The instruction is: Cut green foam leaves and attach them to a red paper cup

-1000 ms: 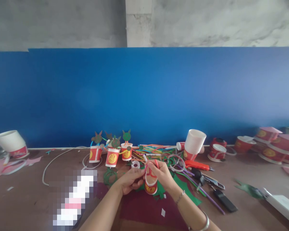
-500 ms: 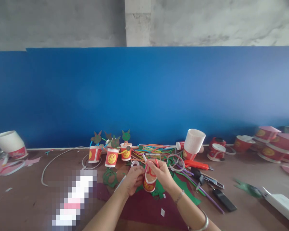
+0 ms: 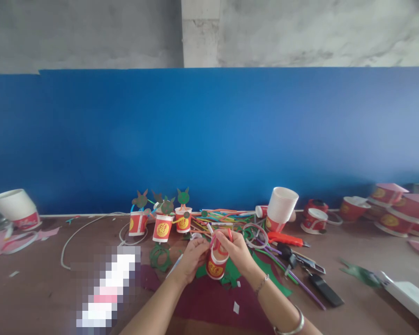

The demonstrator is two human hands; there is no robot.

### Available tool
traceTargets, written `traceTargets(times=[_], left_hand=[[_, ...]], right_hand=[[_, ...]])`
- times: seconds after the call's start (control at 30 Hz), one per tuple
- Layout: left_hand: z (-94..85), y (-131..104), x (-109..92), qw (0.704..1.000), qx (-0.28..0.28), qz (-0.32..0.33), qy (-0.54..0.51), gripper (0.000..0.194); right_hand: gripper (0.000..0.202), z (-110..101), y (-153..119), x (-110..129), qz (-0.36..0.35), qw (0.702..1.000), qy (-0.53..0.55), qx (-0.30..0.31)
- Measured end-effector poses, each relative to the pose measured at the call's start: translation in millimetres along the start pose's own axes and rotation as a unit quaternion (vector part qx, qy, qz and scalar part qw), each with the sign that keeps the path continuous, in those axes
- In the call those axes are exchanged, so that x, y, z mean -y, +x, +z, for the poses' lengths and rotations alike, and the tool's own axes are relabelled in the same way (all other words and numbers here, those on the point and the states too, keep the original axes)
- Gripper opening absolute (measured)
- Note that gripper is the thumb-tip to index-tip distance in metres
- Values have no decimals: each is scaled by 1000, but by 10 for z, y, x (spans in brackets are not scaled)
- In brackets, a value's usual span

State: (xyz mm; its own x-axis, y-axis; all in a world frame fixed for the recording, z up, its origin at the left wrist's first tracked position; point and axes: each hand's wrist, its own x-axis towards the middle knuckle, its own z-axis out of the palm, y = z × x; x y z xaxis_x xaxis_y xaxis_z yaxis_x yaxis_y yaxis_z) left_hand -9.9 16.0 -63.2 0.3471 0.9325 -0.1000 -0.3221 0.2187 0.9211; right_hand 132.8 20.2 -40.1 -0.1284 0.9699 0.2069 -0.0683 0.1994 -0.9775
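A small red paper cup with a yellow emblem and white rim tilts between my hands, its open mouth facing me. A bent red-pink straw loops out of the cup's mouth. My right hand is closed, pinching this straw above the rim. At the cup's left side, my left hand is closed, with its fingertips at the rim; their exact hold is partly hidden. Green paper cutouts and a maroon sheet lie beneath.
Three finished-looking cups with animal heads stand behind my left hand. Several coloured straws lie at the back. Rightward are a cup stack, an orange utility knife, keys and scissors. Another cup stack stands far left.
The cup has shifted slightly right and tilted a little. My right fingers and the red straw have moved slightly right and up; my left hand stays nearly in place.
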Motion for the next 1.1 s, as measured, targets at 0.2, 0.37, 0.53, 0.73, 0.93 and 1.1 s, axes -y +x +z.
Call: traceTargets(times=[0.2,0.37,0.53,0.73,0.93,1.1], left_hand=[[12,-6,14,994,-46,78,58,41],[40,-62,-48,972,-50,195,123,33],[41,-109,-121,972,-50,201,113,29],[-18,-115,-76,984,-75,155,38,19],[-5,-17,23,983,-119,141,21,35],[19,3,42,987,-54,149,26,53]], right_hand=[[40,-73,30,-55,-8,1000,-19,-4],[40,-58,32,-58,-8,999,-48,17],[41,-2,15,26,-12,995,-65,69],[41,34,-4,27,-12,991,-117,57],[47,89,-42,22,-4,991,-76,106],[43,86,-41,39,-2,994,-47,102]])
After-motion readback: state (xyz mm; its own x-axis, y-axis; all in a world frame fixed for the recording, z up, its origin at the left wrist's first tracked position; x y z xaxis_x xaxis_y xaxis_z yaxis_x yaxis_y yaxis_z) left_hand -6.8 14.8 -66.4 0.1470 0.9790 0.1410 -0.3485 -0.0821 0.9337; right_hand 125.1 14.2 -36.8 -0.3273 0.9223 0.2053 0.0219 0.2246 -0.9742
